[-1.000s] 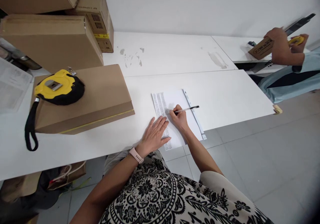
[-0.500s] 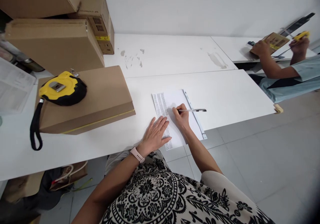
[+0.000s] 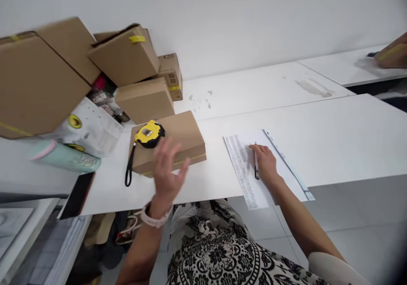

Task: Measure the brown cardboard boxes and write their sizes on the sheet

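My left hand [image 3: 167, 170], smeared a little by motion, is raised with its fingers spread and holds nothing. It hovers in front of a closed flat cardboard box [image 3: 187, 134]. On that box rests a yellow and black tape measure [image 3: 149, 133], its black wrist strap hanging over the box's side. My right hand [image 3: 266, 162] is over the printed sheet [image 3: 235, 158] on the white table, fingers closed around a pen [image 3: 256, 170] that points toward me. Rows of small print run down the sheet's left part. Beneath it shows the pale blue edge of a folder or another sheet [image 3: 288, 164].
Cardboard boxes [image 3: 47, 81] are stacked at the left against the wall. Near them are a mint green bottle [image 3: 68, 156], a clear plastic container [image 3: 101, 128] and a dark phone-like slab [image 3: 78, 195]. Another carton [image 3: 392, 52] sits at the far right. The table's front edge [image 3: 356, 182] lies close to me.
My left hand has lifted off the sheet and moved left toward the tape measure. The pen in my right hand has swung from pointing right to pointing toward me. My view has turned left.
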A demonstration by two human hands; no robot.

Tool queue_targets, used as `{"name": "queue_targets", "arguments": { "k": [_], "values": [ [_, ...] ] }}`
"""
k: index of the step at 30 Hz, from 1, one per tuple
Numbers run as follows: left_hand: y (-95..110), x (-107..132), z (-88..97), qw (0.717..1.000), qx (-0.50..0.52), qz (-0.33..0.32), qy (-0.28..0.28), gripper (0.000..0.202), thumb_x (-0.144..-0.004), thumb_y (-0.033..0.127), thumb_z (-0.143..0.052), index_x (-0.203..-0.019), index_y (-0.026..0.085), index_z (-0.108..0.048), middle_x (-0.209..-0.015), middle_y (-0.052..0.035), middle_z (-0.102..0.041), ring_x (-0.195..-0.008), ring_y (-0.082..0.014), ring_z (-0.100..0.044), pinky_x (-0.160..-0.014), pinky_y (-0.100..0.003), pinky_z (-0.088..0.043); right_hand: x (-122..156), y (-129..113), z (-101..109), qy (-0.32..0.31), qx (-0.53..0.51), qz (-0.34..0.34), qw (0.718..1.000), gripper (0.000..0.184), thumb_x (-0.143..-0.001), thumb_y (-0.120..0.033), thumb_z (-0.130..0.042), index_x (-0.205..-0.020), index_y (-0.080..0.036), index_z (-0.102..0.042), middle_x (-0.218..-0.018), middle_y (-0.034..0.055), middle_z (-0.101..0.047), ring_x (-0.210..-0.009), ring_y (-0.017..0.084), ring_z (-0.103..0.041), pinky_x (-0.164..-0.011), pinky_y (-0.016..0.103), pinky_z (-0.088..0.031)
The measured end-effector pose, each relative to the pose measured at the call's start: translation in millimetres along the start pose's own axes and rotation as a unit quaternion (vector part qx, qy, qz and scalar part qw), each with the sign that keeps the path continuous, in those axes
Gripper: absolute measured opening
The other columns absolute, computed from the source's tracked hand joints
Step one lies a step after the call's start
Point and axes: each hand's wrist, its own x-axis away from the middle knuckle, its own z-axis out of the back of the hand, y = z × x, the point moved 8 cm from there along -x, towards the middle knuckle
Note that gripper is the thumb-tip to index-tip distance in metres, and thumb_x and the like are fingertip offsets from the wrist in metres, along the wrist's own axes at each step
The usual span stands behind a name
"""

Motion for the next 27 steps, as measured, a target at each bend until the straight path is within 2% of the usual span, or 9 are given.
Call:
{"name": "queue_targets", "arguments": {
  "k": [3,6,8,11,14,16,19,22,27],
  "values": [
    [-70,-28,36.1,0.988,-0.096,0.118,0.006,0.058,-0.088,0.040,-0.073,-0.137,0.016,-0.055,-0.151,-0.0209,-0.051,-0.147,-0.0370,-0.040,-0.121,-0.057,-0.032,-7,-2,-2,-0.019,0.116,0.024,0.993,0.056,-0.087,-0.004,-0.041,-0.137,-0.020,-0.061,-0.125,0.0153,-0.072,-0.114,0.034,-0.062,-0.089,0.046,-0.049],
    [-124,-33,26.6,0.951,-0.130,0.262,-0.098,0.086,-0.079,0.050,-0.077,-0.148,0.013,-0.043,-0.151,-0.0245,-0.050,-0.143,-0.0434,-0.044,-0.114,-0.060,-0.039,-8,-8,3,-0.014,0.137,0.018,0.990,0.061,-0.085,-0.004,-0.043,-0.141,-0.019,-0.058,-0.120,0.0155,-0.074,-0.108,0.033,-0.064,-0.085,0.046,-0.051],
    [-138,-31,16.1,0.932,-0.126,0.308,-0.144,0.088,-0.076,0.051,-0.078,-0.149,0.017,-0.043,-0.145,-0.0209,-0.057,-0.135,-0.0432,-0.053,-0.108,-0.059,-0.045,-4,-18,13,0.003,0.112,0.014,0.994,0.054,-0.089,-0.009,-0.042,-0.140,-0.017,-0.059,-0.115,0.0160,-0.075,-0.106,0.033,-0.065,-0.082,0.045,-0.053],
    [-136,-30,20.1,0.937,-0.075,0.326,-0.097,0.078,-0.070,0.048,-0.082,-0.138,0.022,-0.055,-0.138,-0.0145,-0.064,-0.129,-0.0394,-0.058,-0.109,-0.054,-0.045,7,-45,35,0.048,0.019,0.011,0.999,0.045,-0.097,-0.022,-0.040,-0.136,-0.020,-0.061,-0.116,0.0147,-0.075,-0.106,0.033,-0.066,-0.075,0.044,-0.054],
    [-122,-14,26.5,0.924,0.111,0.363,-0.043,0.076,-0.065,0.053,-0.084,-0.130,0.022,-0.061,-0.129,-0.0122,-0.069,-0.123,-0.0369,-0.062,-0.107,-0.051,-0.048,20,-84,58,0.089,-0.146,0.010,0.985,0.034,-0.098,-0.035,-0.046,-0.124,-0.028,-0.067,-0.115,0.0121,-0.075,-0.100,0.031,-0.069,-0.074,0.045,-0.055],
    [-104,3,21.2,0.878,0.288,0.379,-0.044,0.070,-0.068,0.060,-0.079,-0.125,0.022,-0.065,-0.122,-0.0110,-0.072,-0.119,-0.0365,-0.065,-0.102,-0.050,-0.053,24,-115,62,0.057,-0.289,-0.003,0.956,0.027,-0.098,-0.043,-0.053,-0.113,-0.030,-0.070,-0.109,0.0102,-0.076,-0.093,0.029,-0.071,-0.076,0.045,-0.057],
    [-68,27,10.5,0.788,0.475,0.386,-0.069,0.057,-0.077,0.066,-0.067,-0.114,0.023,-0.071,-0.120,-0.0106,-0.073,-0.115,-0.0374,-0.068,-0.092,-0.053,-0.059,24,-175,49,-0.087,-0.469,-0.012,0.879,0.036,-0.099,-0.056,-0.050,-0.100,-0.027,-0.070,-0.094,0.0084,-0.075,-0.084,0.025,-0.070,-0.073,0.042,-0.057],
    [-44,44,3.8,0.741,0.530,0.399,-0.104,0.049,-0.080,0.062,-0.067,-0.110,0.024,-0.073,-0.119,-0.0114,-0.074,-0.113,-0.0376,-0.069,-0.086,-0.053,-0.062,23,-220,40,-0.154,-0.560,-0.014,0.814,0.050,-0.097,-0.069,-0.044,-0.088,-0.024,-0.064,-0.082,0.0056,-0.069,-0.074,0.020,-0.065,-0.065,0.036,-0.054],
    [-45,50,13.3,0.756,0.487,0.423,-0.113,0.047,-0.075,0.056,-0.073,-0.108,0.022,-0.072,-0.114,-0.0106,-0.074,-0.111,-0.0367,-0.069,-0.083,-0.048,-0.063,19,-251,29,-0.189,-0.571,0.003,0.799,0.049,-0.090,-0.067,-0.060,-0.070,-0.024,-0.047,-0.058,-0.0042,-0.049,-0.054,0.012,-0.044,-0.050,0.027,-0.035]
  ]
}}
